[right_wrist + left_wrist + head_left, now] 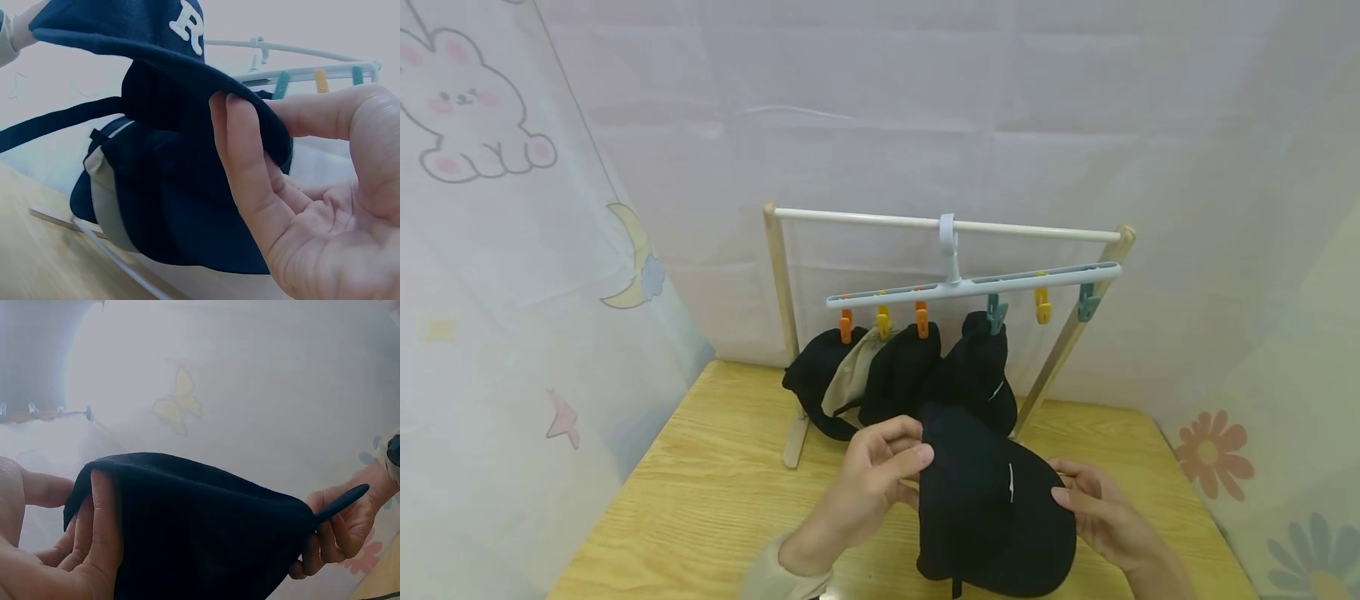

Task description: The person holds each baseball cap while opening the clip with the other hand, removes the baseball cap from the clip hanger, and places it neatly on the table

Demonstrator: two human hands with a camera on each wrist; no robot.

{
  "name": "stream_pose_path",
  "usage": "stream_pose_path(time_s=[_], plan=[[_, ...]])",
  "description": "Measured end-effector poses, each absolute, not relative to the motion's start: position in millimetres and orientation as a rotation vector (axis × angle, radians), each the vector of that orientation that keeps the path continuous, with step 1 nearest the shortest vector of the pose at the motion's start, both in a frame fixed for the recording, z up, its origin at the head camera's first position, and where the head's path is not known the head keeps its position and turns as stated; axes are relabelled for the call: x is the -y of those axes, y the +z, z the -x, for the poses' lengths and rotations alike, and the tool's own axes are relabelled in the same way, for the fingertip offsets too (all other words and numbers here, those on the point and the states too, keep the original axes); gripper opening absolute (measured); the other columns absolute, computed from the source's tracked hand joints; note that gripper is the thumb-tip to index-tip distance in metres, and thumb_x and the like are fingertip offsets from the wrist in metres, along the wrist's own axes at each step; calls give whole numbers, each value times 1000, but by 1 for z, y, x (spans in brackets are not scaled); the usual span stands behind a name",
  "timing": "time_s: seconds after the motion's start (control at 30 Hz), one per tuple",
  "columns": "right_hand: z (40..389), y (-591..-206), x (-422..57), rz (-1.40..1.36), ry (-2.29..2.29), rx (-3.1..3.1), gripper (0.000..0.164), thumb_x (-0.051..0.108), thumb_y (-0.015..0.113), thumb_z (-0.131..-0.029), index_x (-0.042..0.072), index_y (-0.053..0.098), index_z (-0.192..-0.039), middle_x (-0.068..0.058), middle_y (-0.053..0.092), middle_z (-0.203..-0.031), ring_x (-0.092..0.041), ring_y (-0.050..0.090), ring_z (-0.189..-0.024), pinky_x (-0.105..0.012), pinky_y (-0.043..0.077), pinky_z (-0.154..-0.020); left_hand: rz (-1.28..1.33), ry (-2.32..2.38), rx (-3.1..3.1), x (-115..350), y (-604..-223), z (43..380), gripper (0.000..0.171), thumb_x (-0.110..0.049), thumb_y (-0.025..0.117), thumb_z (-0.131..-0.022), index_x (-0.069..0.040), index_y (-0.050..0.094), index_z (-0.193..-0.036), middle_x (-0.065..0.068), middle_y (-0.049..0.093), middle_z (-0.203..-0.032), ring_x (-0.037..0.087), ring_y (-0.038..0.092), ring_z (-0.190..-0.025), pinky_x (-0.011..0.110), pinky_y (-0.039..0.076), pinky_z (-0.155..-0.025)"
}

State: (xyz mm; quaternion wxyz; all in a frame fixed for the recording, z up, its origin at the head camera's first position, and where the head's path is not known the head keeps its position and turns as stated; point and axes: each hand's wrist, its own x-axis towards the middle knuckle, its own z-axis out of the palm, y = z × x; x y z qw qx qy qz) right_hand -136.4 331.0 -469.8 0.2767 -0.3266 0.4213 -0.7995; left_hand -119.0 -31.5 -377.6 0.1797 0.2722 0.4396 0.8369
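Note:
A black baseball cap (970, 500) with a white letter on its front is held up between both hands, in front of the rack. My left hand (880, 471) pinches the crown's edge, thumb on one side and fingers on the other. At the brim, my right hand (1101, 512) pinches the rim between thumb and fingers; the right wrist view shows this brim (250, 103) close up. Behind hang several caps from a pale blue clip hanger (955, 287): black ones such as this cap (981, 371), and a beige cap (853, 375) among them.
The hanger hooks over a white rod (865, 218) on a wooden-legged rack (778, 275). At its right end, a yellow clip (1042, 307) and a teal clip (1087, 302) hold nothing. The wooden table (692, 483) lies beneath, with a printed curtain (880, 100) behind.

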Motion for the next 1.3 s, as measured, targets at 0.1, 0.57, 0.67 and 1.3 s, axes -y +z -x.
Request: stream_pose_path(time_s=[0.1, 0.57, 0.67, 1.3], plan=[[137, -472, -322, 864, -2145, -1144, 52, -12, 17, -108, -1, 54, -143, -6, 71, -129, -15, 72, -114, -29, 61, -97, -808, 2371, -1267, 40, -381, 119, 11, -8, 63, -105, -17, 64, -111, -9, 69, -88, 4, 71, -78, 23, 61, -62], [133, -487, -300, 850, -2139, -1148, 57, -13, 28, -107, 6, 39, -160, -12, 65, -147, -21, 68, -128, -35, 56, -108, -836, 2364, -1319, 72, -393, 122, 17, -3, 55, -108, -15, 65, -113, -8, 69, -94, 5, 72, -83, 22, 61, -65], [131, -489, -295, 794, -2140, -1200, 55, -13, 31, -107, 8, 43, -156, -9, 67, -143, -20, 69, -126, -34, 57, -106, -861, 2351, -1327, 78, -394, 121, 18, -2, 55, -108, -15, 66, -114, -8, 69, -95, 5, 71, -84, 22, 61, -65], [119, -491, -245, 585, -2285, -1542, 34, -4, 40, -113, 12, 65, -128, 4, 77, -114, -10, 76, -101, -28, 64, -84, -825, 2396, -1466, 110, -406, 130, 26, -1, 50, -110, -17, 71, -115, -9, 73, -99, 4, 72, -86, 22, 61, -69]])
